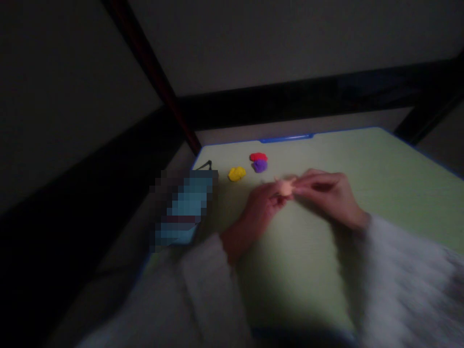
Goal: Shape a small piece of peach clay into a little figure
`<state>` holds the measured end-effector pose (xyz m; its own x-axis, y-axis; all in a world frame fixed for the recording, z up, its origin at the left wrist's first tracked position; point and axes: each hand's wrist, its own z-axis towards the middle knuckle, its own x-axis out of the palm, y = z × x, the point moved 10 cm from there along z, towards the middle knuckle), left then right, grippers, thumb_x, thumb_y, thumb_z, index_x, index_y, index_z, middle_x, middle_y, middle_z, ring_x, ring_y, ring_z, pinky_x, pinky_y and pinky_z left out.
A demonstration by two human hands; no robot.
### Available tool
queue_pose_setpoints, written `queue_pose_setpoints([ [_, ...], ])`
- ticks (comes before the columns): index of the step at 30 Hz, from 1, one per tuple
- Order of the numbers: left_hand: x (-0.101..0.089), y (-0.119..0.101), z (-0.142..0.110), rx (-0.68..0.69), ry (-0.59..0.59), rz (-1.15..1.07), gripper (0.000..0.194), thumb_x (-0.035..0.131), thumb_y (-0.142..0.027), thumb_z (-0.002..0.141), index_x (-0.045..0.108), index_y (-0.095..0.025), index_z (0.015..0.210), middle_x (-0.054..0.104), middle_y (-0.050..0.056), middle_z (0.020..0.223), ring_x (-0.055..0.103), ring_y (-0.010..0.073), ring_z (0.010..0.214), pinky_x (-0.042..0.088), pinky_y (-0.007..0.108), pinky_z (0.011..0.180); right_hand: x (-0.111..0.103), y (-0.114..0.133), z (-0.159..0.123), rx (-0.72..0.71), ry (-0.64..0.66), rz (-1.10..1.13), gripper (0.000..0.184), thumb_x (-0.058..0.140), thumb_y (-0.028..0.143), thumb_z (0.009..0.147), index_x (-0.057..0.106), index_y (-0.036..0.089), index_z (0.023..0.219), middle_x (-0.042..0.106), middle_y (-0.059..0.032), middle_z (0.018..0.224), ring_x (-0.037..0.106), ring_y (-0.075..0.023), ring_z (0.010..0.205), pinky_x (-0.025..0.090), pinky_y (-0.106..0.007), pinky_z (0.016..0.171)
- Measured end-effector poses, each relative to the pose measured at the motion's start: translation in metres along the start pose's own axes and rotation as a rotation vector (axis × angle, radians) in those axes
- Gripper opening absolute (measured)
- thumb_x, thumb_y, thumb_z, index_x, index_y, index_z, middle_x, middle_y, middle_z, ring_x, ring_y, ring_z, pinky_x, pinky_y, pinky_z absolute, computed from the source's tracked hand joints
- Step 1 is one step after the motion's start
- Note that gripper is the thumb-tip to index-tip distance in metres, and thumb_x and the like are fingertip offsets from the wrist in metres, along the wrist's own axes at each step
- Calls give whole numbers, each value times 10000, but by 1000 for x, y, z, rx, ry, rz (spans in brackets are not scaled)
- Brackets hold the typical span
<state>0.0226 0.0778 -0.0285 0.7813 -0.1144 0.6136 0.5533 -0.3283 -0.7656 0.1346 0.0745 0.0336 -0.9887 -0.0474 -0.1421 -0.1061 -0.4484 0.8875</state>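
Judged state: shaping partly done. The peach clay lump [285, 187] looks rounded, with what seem to be small points on its upper side; blur hides detail, and no finished form can be made out. Red lump [258, 157], purple lump [260, 166] and yellow lump [237, 174] lie toward the far left corner of the surface [380, 169], purple against red's near side, none in hand.

Left hand [263, 200]: fingers grasp the peach clay lump from its left and underside. Right hand [329, 191]: fingers pinch its right side. Lump sits between both sets, well in from the far edge.
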Motion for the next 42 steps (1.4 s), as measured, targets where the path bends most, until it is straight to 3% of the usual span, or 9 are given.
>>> queue_pose_setpoints([
  [7,-3,0,1,10,-19,-11,79,655,-175,683,655,-117,737,668,31,762,588,74,647,425,204,652,-6,-3,0,-6,-53,-28,181,795,324,604,727,221,736,665,-29,729,601,-145,646,476,-262,547],
  [12,-8,5,3,-16,-44,-7,82,658,-180,692,632,-128,749,668,36,802,600,83,679,434,216,666,0,-4,-1,6,0,-68,213,797,346,592,709,201,720,661,-31,739,575,-133,620,452,-260,527],
  [24,-7,4,0,-19,-50,72,75,655,-189,692,622,-126,716,629,21,712,581,86,648,426,223,665,7,-5,0,17,67,-66,147,739,308,669,672,177,674,637,-21,702,565,-122,605,447,-258,552],
  [33,-6,-3,2,58,-32,-12,96,681,-174,671,612,-124,714,643,21,762,609,96,738,435,249,814,-11,-8,-1,54,-133,-36,136,768,299,638,712,214,727,662,-15,681,583,-129,597,462,-250,524],
  [42,-3,-1,1,43,11,0,96,648,-171,713,604,-108,769,634,34,767,631,119,766,439,281,864,-10,1,-2,-30,-122,-52,38,747,253,671,732,239,704,678,-29,719,611,-150,648,496,-275,549],
])
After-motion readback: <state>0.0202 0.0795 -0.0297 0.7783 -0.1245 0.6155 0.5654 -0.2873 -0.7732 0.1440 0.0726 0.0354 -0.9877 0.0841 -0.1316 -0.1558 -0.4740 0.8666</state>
